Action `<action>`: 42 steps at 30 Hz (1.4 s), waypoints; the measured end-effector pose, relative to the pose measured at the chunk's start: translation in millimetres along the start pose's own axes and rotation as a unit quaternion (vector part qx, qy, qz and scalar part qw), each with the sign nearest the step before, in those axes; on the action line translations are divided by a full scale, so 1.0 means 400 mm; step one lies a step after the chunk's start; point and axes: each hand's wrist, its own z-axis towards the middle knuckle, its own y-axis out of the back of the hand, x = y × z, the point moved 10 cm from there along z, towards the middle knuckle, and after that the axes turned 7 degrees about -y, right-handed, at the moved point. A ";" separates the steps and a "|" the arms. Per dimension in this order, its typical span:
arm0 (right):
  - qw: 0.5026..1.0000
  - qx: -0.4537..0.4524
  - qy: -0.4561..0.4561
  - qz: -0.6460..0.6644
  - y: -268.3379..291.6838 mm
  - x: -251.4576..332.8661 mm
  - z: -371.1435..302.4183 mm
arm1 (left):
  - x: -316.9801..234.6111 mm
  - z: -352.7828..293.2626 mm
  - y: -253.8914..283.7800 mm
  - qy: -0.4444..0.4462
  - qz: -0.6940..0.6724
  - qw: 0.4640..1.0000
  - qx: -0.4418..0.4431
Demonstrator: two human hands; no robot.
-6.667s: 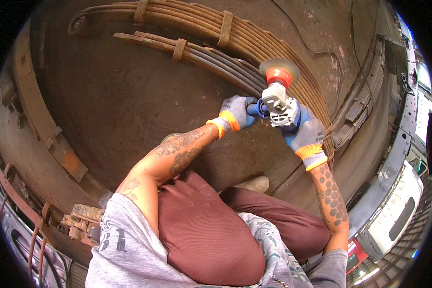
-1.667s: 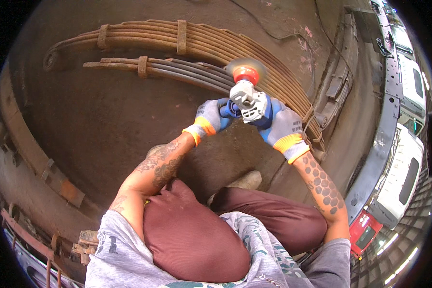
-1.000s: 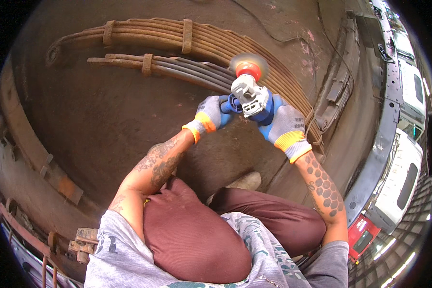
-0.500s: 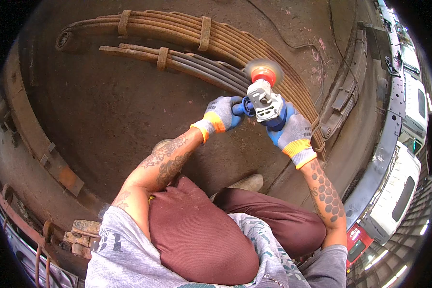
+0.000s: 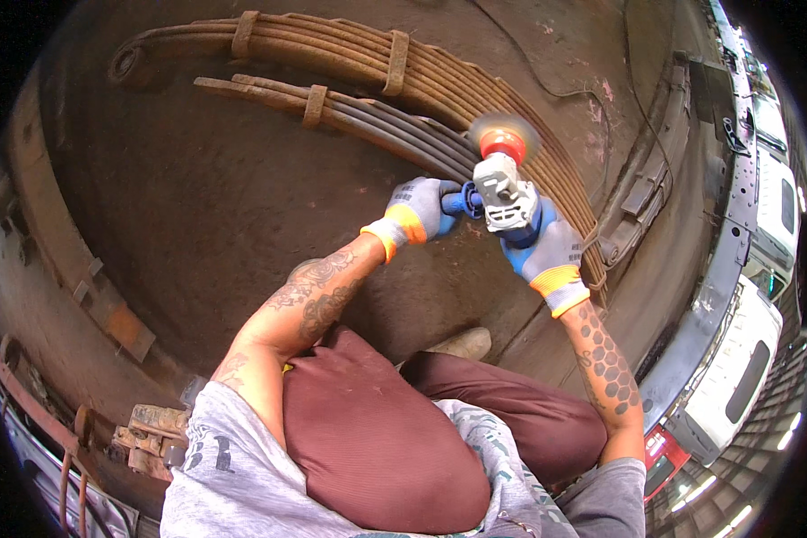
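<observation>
Rusty spring stack (image 5: 457,79) arcs toward the far edge of the floor (image 5: 242,206); shorter greyish stack (image 5: 390,130) lies just your side of it, beyond your hands, running left-right. Grinder (image 5: 508,202) is gripped in your right hand (image 5: 549,247), side handle (image 5: 457,203) clenched in your left hand (image 5: 417,208), the nearer one; blurred wheel (image 5: 511,127) meets that stack's visible right end, contact unclear.

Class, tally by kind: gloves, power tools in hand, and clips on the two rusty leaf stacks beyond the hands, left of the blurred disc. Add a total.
Gloves: 2
Power tool: 1
Clips: 3
Total: 6
</observation>
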 end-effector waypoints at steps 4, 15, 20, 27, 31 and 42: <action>0.992 0.013 -0.031 0.120 -0.092 -0.119 -0.017 | -0.029 0.019 -0.012 0.021 0.041 0.997 0.057; 0.998 -0.053 0.035 0.022 -0.004 -0.018 0.001 | 0.009 0.010 -0.012 0.025 0.043 0.999 0.021; 1.000 -0.017 0.011 -0.014 0.002 -0.003 0.009 | -0.009 0.000 0.011 0.031 0.034 0.999 0.026; 0.997 -0.044 0.042 0.039 -0.022 -0.047 -0.002 | -0.006 0.006 -0.017 0.037 0.049 0.998 0.016; 0.994 -0.070 0.066 0.041 -0.011 -0.043 -0.003 | -0.007 0.011 -0.025 0.032 0.048 0.998 0.035; 0.998 -0.037 -0.034 0.030 -0.046 -0.146 -0.031 | -0.016 0.037 -0.114 0.028 0.022 0.998 0.058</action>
